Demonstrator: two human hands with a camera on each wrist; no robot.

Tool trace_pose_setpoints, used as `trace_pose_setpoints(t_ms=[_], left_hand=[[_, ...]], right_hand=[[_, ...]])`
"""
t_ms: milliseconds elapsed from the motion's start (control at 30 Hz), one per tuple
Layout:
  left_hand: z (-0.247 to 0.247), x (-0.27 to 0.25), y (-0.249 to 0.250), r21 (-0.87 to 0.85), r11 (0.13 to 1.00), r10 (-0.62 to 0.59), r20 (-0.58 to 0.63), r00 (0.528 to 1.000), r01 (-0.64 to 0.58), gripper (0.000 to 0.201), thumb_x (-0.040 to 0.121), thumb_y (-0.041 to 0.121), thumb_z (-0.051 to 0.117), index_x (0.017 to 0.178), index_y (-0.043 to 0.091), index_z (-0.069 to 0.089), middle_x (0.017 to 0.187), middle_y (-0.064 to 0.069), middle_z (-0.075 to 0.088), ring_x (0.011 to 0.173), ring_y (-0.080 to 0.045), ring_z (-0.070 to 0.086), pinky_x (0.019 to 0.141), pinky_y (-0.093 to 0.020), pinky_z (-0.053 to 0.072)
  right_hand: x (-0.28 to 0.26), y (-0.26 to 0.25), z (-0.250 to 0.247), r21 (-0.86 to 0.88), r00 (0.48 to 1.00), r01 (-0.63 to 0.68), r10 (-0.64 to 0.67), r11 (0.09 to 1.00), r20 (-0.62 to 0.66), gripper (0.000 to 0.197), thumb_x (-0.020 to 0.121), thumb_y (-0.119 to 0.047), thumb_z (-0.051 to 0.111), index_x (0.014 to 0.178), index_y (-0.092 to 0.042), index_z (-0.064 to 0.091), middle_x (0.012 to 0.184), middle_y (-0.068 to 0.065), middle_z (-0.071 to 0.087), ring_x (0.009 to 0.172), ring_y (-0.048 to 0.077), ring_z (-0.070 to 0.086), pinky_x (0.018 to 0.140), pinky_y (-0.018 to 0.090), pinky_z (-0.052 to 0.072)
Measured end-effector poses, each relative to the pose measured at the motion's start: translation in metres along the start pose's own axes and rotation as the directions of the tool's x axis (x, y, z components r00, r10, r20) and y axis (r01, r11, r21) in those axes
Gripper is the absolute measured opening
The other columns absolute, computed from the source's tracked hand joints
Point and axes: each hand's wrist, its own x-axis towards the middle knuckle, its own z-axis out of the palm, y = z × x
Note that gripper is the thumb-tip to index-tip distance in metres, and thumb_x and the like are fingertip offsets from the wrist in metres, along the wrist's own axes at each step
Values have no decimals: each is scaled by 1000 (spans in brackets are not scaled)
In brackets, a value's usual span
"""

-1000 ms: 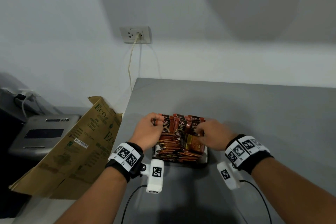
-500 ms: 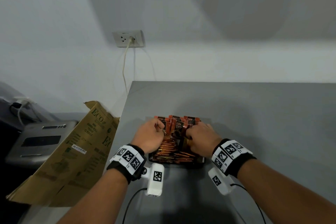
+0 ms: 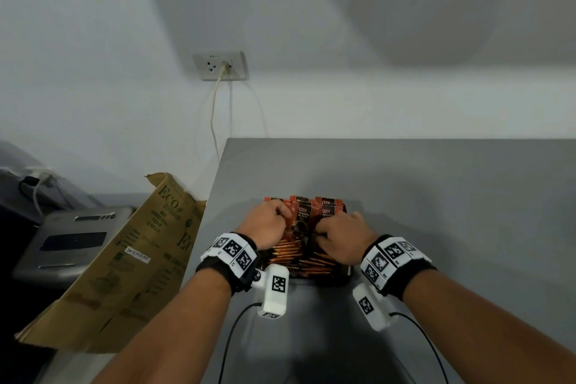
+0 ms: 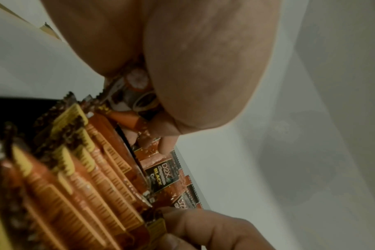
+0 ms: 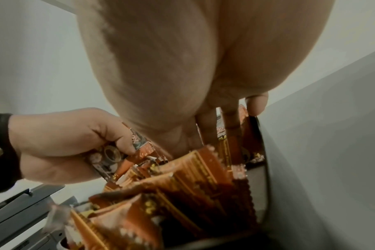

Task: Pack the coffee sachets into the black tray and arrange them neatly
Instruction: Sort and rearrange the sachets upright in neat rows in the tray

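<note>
A black tray (image 3: 346,279) on the grey table (image 3: 452,212) is packed with orange-brown coffee sachets (image 3: 304,212), some upright at the far end and a row (image 3: 290,254) on edge nearer me. My left hand (image 3: 282,218) hovers over the tray's left part; in the right wrist view this left hand (image 5: 122,143) pinches a sachet (image 5: 109,157) printed with a coffee cup, seen too in the left wrist view as sachet (image 4: 137,84). My right hand (image 3: 322,227) is over the tray's right part, its fingers (image 5: 231,121) tucked among the upright sachets and curled on them.
A brown cardboard box flap (image 3: 124,259) leans off the table's left edge beside a grey machine (image 3: 68,243). A wall socket (image 3: 219,65) with a cord sits above the table's far left corner. Black cables (image 3: 230,337) trail from my wrists.
My right hand has moved left from the tray's right edge toward its middle, close to the left hand. The left hand has stayed on the sachets at the left.
</note>
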Motion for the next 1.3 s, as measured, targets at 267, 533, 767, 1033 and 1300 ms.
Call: trace_pose_setpoints(t_ms=[267,533,767,1033,1300], left_hand=[[-3,-8,-5,-123,992,-4,-40,999,-1,34,93,3,42,92,29,63,98,2,65,90,-19,63,75,-34,53],[-16,-27,-9,-428,902,-44,-236,971,-64,23,95,7,54,99,25,67,100,-6,70,92,-28,70,86,-50,59],[6,-38,1,-463,874,56,-197,979,-144,31,85,1,72,102,24,61,101,4,76,92,-13,72,80,-33,59],[36,-35,13,-260,943,168,-175,970,-210,35,80,15,76,103,34,58,98,9,68,91,-6,66,85,-27,56],[16,-35,-6,-40,993,97,-231,968,-109,32,90,12,61,119,27,60,118,14,60,110,-6,53,93,-20,40]], right_hand=[[-6,-4,-1,-32,1000,19,-19,999,14,34,100,-44,42,98,-27,71,104,-9,63,103,17,51,94,41,33],[-27,-4,-5,98,997,76,-79,992,28,35,104,-44,39,92,-26,67,76,-11,59,73,9,55,86,32,40],[-30,-4,-3,444,998,33,-4,895,-65,20,97,-37,58,106,-23,70,91,-12,69,81,3,66,74,21,53],[-25,-1,1,605,941,113,111,788,-320,8,90,-15,68,90,-23,71,84,-7,72,78,10,67,74,33,55],[-9,25,-23,229,962,-110,161,967,-219,11,93,-17,58,95,-15,68,84,1,66,77,20,60,65,27,42]])
